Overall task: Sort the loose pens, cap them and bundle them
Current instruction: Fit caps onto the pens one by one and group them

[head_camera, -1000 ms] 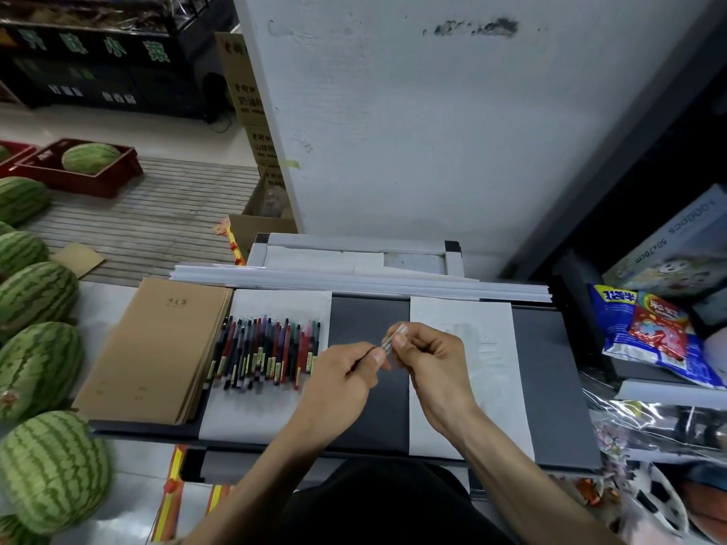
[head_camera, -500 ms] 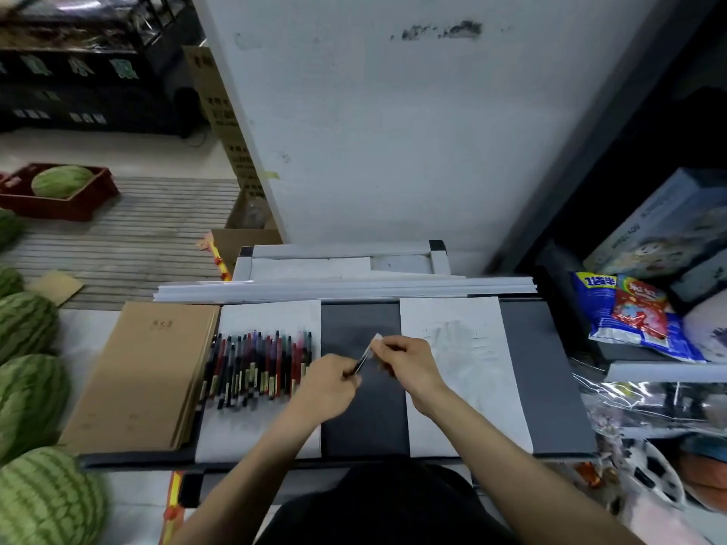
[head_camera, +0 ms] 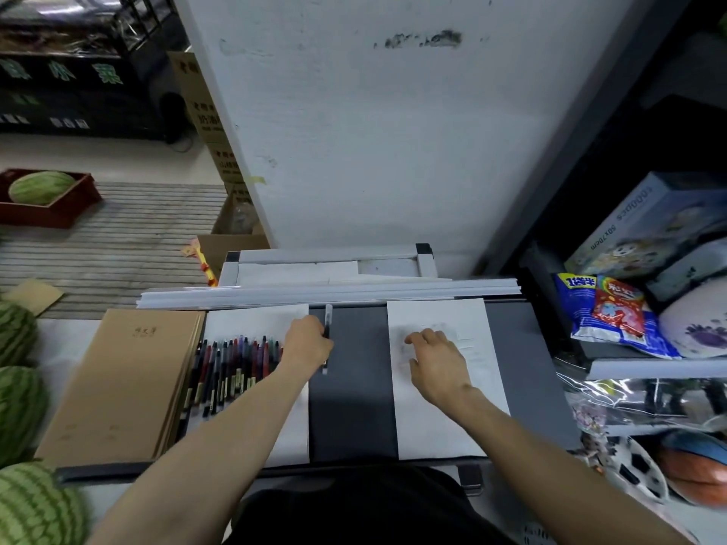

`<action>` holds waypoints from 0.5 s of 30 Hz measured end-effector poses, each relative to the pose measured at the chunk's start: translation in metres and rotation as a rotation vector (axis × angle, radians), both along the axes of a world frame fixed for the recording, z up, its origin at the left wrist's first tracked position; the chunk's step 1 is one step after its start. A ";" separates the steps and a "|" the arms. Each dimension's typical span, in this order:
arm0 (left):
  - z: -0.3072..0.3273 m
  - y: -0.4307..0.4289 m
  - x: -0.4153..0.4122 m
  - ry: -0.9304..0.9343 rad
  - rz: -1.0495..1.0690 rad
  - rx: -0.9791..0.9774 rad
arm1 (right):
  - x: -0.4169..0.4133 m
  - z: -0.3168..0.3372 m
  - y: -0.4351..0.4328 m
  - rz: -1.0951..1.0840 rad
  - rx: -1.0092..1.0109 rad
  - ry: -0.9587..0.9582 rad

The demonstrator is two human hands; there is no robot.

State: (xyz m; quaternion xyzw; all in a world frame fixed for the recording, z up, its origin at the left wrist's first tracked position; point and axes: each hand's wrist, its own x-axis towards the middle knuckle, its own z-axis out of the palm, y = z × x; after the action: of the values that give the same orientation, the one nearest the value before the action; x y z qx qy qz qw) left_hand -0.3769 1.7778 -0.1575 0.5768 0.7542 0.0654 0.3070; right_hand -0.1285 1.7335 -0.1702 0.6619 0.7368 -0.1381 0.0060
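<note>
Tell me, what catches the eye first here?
A row of coloured pens lies on the left white sheet. The left hand holds one pen at the dark strip; the right hand rests on the right sheet. Striped watermelons crowd the left edge.

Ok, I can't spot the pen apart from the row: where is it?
Head view, left of centre: the pen is in the left hand, over the dark strip, just right of the pen row.
</note>
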 end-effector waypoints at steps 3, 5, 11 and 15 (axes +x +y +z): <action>-0.002 0.000 0.000 0.027 -0.015 0.011 | -0.006 -0.003 0.006 0.037 0.040 -0.102; -0.003 -0.001 0.001 0.016 -0.014 0.016 | -0.009 -0.004 0.010 0.068 0.053 -0.190; 0.002 -0.018 -0.017 0.081 -0.032 0.070 | -0.015 -0.010 0.016 0.108 0.047 -0.274; -0.005 -0.035 -0.038 0.189 -0.017 0.092 | -0.017 -0.012 0.012 0.112 0.050 -0.281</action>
State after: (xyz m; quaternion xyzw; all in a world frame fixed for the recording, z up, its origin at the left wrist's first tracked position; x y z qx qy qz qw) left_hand -0.4149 1.7432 -0.1624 0.6004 0.7710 0.0425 0.2083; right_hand -0.1458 1.7460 -0.1825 0.6325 0.7676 -0.0251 0.1004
